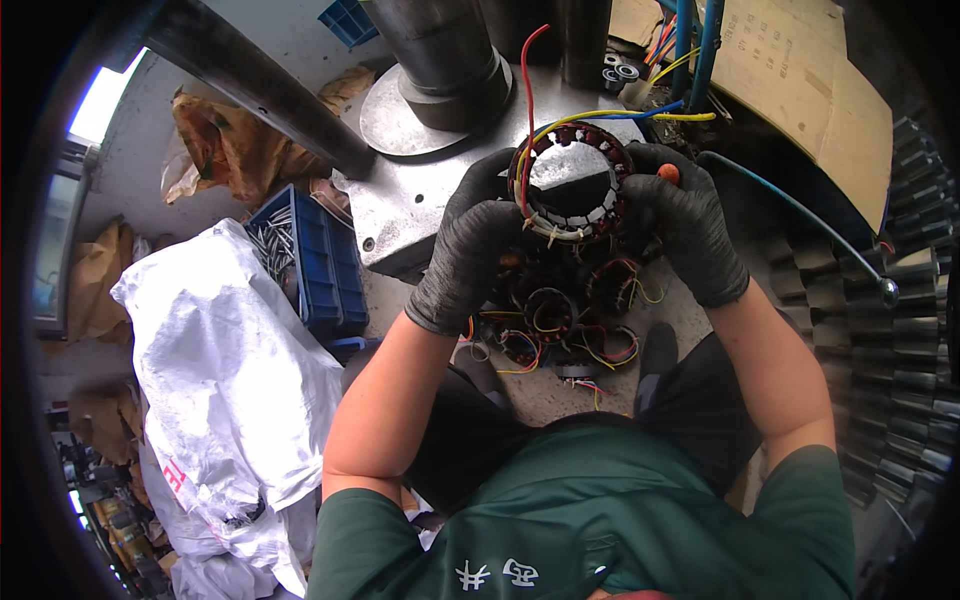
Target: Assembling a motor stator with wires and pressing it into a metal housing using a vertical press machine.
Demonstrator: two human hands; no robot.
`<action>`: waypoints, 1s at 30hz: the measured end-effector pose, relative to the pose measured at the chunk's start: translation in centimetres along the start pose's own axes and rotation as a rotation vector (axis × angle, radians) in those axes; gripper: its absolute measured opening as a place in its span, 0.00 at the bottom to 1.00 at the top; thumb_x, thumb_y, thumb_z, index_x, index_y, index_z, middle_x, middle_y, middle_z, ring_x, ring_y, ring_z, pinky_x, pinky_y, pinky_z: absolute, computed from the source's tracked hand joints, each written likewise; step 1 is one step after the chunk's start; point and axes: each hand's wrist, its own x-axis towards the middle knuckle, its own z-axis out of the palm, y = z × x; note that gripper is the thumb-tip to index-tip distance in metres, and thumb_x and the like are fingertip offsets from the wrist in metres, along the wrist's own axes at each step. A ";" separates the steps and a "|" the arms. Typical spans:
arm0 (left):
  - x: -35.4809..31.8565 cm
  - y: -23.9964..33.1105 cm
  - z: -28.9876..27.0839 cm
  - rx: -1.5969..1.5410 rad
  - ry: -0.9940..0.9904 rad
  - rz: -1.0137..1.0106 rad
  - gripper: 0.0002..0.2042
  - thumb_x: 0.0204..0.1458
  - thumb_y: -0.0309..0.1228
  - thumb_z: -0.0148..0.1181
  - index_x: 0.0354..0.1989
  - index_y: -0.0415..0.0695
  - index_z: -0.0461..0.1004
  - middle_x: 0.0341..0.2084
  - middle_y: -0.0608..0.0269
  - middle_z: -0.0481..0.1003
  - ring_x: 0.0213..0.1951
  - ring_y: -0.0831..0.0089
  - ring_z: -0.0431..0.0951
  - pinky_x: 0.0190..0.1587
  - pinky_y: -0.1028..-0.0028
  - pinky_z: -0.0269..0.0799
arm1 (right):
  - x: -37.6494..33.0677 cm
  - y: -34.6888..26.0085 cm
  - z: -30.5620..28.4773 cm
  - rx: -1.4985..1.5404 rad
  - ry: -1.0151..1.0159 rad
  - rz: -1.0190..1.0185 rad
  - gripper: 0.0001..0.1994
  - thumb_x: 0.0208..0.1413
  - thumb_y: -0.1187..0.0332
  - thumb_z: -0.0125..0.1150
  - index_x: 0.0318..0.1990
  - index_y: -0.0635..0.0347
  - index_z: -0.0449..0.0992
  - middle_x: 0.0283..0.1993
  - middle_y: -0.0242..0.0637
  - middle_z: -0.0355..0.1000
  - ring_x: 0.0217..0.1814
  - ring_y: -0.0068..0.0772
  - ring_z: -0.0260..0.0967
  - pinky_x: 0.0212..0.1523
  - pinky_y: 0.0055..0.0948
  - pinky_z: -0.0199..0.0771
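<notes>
Head view: holding a ring-shaped stator [560, 234] between both hands, out in front of the body, with a scuffed steel plate [410, 205] showing bright through the round hollow. Left hand [465, 245] in a dark, wrinkled glove [440, 290], curled partly closed around the ring's left side; right hand [690, 225], likewise gloved, curled partly closed around its right side. Dark reddish and slotted within, pale lacing [540, 226] bound along the near rim. Rising at the left, a stiff red wire [528, 95], bent at the tip; sweeping over the top toward the right, a smooth yellow wire [685, 117] and a blue wire [655, 110].

Below, on rough grey floor [540, 395], a loose heap of similar stators [550, 310] with thin, tangled coloured leads [625, 348]. On the plate, a thick cylindrical steel column [430, 45] with a flat round disc [385, 125] at its foot. Leftward, a ribbed blue plastic crate [335, 275] of slender, shiny metal pieces [272, 240], beside a crumpled white sack [220, 330]. Rightward, flat tan cardboard [790, 90] and stacked dark metal [880, 360] with ridged edges.
</notes>
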 end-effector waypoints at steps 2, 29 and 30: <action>-0.3 0.1 0.2 -0.056 -0.007 0.000 0.35 0.52 0.32 0.64 0.69 0.35 0.61 0.53 0.51 0.75 0.52 0.67 0.79 0.55 0.70 0.77 | 0.0 0.0 -0.2 0.003 0.004 0.004 0.16 0.56 0.69 0.67 0.50 0.67 0.81 0.35 0.32 0.79 0.34 0.19 0.74 0.34 0.23 0.74; 0.3 -1.2 0.0 0.398 0.106 0.408 0.37 0.53 0.23 0.71 0.71 0.40 0.60 0.59 0.54 0.72 0.61 0.68 0.73 0.65 0.67 0.70 | 2.1 1.6 -0.6 -0.327 -0.198 -0.158 0.31 0.48 0.74 0.75 0.63 0.56 0.74 0.50 0.34 0.78 0.51 0.26 0.76 0.53 0.29 0.79; 0.5 -1.7 -0.1 0.404 0.082 0.453 0.38 0.55 0.29 0.73 0.72 0.41 0.59 0.60 0.56 0.72 0.62 0.67 0.72 0.69 0.67 0.67 | 2.1 1.6 -0.7 -0.325 -0.192 -0.165 0.31 0.48 0.74 0.75 0.63 0.56 0.74 0.50 0.34 0.78 0.51 0.26 0.76 0.53 0.29 0.79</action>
